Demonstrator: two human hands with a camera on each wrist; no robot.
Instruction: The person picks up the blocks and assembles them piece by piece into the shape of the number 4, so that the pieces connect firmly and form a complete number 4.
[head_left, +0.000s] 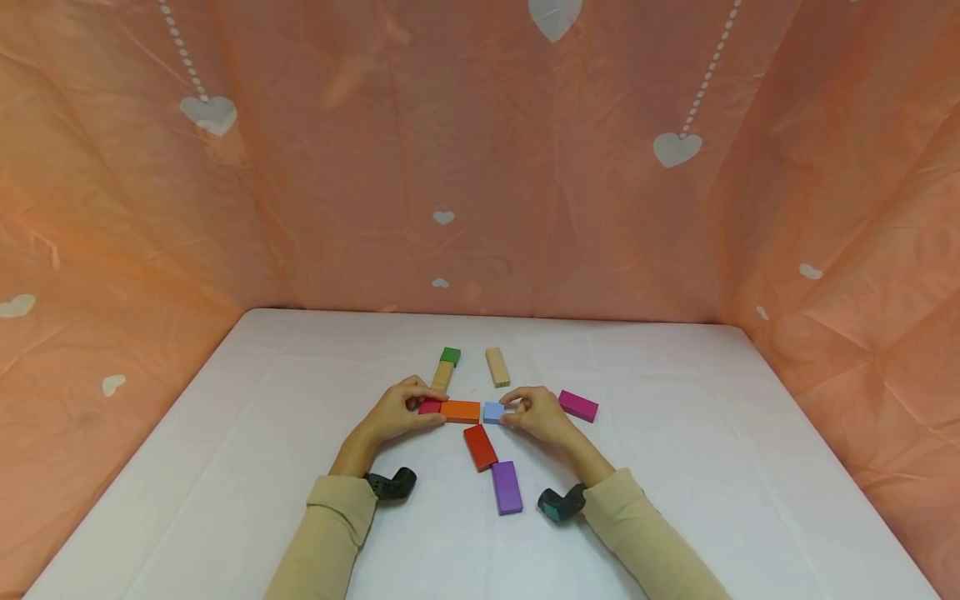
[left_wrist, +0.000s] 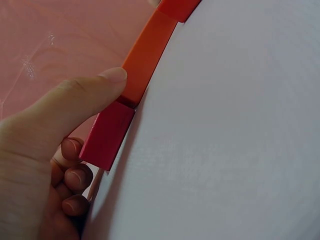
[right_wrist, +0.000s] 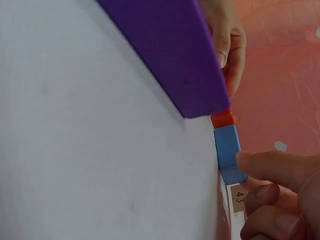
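Observation:
My left hand (head_left: 397, 411) pinches the left end of the orange block (head_left: 461, 412), thumb on the near side and index finger on the far side. A crimson block (left_wrist: 107, 135) sits between these fingers, end to end with the orange one. My right hand (head_left: 543, 414) pinches a light blue block (head_left: 492, 412) just right of the orange block, across a small gap. In the right wrist view, the thumb presses the blue block's side (right_wrist: 228, 147). A red block (head_left: 480, 447) lies slanted below the orange one, its lower end by a purple block (head_left: 507, 487).
Beyond the left hand, a natural wood block (head_left: 443, 377) leads to a green block (head_left: 450, 356). Another wood block (head_left: 497, 367) lies further right. A magenta block (head_left: 578, 406) is right of my right hand. Orange cloth (head_left: 480, 167) hangs behind the white table (head_left: 675, 400).

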